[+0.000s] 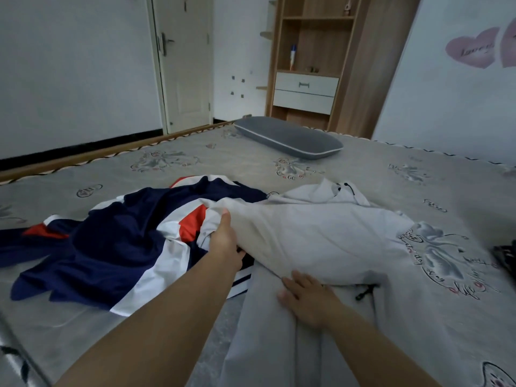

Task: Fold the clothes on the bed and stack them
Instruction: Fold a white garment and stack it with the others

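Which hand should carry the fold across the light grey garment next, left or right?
Probably the left hand: it already grips a raised edge of the light grey garment. The right hand lies flat on the cloth nearer the person, well placed to pin it.

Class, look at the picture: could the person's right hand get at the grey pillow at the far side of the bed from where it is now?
Probably not without leaning in. The right hand lies flat on the light grey garment near the camera, and the grey pillow lies far across the bed; nothing blocks the way.
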